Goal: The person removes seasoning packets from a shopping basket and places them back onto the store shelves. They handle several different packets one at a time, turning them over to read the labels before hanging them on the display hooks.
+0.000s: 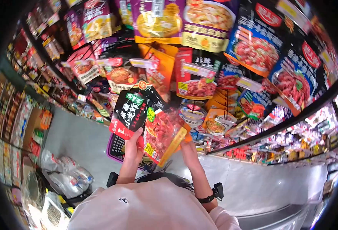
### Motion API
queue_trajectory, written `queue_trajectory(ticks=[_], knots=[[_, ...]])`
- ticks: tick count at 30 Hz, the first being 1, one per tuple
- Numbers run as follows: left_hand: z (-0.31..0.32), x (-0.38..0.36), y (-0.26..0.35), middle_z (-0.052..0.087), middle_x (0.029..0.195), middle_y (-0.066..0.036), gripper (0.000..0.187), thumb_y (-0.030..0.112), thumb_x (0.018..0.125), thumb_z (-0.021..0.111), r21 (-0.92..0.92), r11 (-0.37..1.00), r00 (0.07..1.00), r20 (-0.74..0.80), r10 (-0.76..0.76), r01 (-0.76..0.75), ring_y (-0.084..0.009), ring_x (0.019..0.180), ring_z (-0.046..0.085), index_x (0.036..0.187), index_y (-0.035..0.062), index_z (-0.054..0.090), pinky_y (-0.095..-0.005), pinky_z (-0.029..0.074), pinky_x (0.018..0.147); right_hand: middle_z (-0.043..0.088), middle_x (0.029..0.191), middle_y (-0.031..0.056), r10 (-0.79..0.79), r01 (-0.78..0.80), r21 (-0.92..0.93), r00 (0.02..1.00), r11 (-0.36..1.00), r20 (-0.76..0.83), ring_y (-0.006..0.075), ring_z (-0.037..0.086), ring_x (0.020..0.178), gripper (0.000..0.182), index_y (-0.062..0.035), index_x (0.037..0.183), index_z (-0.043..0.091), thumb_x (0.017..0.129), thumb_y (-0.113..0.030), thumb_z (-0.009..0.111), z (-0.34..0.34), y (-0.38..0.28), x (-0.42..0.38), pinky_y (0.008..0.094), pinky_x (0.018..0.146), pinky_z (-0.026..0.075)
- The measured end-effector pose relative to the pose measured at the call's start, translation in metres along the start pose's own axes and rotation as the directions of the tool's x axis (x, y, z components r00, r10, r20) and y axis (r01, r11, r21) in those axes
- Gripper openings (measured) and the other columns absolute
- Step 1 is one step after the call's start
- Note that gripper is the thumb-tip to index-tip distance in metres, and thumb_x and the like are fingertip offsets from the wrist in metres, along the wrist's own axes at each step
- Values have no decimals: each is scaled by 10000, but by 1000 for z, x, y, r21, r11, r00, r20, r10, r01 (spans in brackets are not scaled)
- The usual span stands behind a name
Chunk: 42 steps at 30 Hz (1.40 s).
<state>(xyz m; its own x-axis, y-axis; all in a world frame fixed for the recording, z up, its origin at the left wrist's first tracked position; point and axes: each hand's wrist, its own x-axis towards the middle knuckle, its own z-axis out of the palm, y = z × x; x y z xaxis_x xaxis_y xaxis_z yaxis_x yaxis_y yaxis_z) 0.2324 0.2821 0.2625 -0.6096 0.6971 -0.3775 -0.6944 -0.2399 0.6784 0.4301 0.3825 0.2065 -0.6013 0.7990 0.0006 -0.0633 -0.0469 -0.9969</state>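
Note:
Two seasoning packets are held up in front of my chest. My left hand (pixel 133 147) is closed on the lower edge of a black and red packet (pixel 130 111) with white lettering. A second packet (pixel 161 132), showing red crayfish and a yellow label, overlaps it on the right. My right hand (pixel 189 151) grips this crayfish packet at its lower right edge, where an orange part partly covers the fingers. Both packets are tilted.
Hanging pouches (pixel 205 21) fill the rack ahead, with price tags on its hooks. A purple basket (pixel 110 149) is below my left hand. Plastic bags (pixel 71 178) lie at the lower left. Grey floor (pixel 249 180) shows at the right.

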Motion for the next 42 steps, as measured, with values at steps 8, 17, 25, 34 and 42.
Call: queue_trajectory(ticks=[8,17,25,34,42], knots=[[12,-4,-37,563,1327,-79,555,49,856,628,-54,997,924,377,63,-47,-274,1208,562,1384,80,459,-477,450,1041,572,1301,68,154,-139,671,987,728,38,180,587,1131,630,-49,1406,427,847,-77,717,-7,92,8,340,924,510],[11,15,-51,503,1446,-86,620,470,950,571,39,999,771,636,1,-34,-289,1319,487,1443,116,444,-521,359,1135,610,1331,72,-209,170,221,964,960,167,185,594,1147,538,-91,1334,587,834,-161,774,-35,-7,-10,338,1025,462],[10,-5,-79,539,1381,-77,548,457,1017,474,105,980,873,445,-198,169,-275,1278,512,1434,105,423,-466,403,1088,640,1247,79,106,-64,222,978,973,-181,194,586,1143,520,-69,1319,556,861,-215,756,-11,51,-12,343,1000,457],[-3,-13,-82,468,1470,-97,584,486,1044,377,145,977,866,454,-207,158,-279,1339,461,1484,103,362,-466,341,1141,622,1266,82,-138,150,235,988,960,-70,194,581,1145,527,-57,1340,526,873,-176,740,-36,-18,-10,344,995,464],[0,-25,-77,495,1433,-98,647,564,1025,353,105,989,908,394,-142,109,-271,1313,483,1482,106,354,-455,369,1117,605,1282,85,-328,328,23,945,944,4,194,576,1147,534,-46,1359,500,883,-141,726,-31,-33,-17,346,990,469]])
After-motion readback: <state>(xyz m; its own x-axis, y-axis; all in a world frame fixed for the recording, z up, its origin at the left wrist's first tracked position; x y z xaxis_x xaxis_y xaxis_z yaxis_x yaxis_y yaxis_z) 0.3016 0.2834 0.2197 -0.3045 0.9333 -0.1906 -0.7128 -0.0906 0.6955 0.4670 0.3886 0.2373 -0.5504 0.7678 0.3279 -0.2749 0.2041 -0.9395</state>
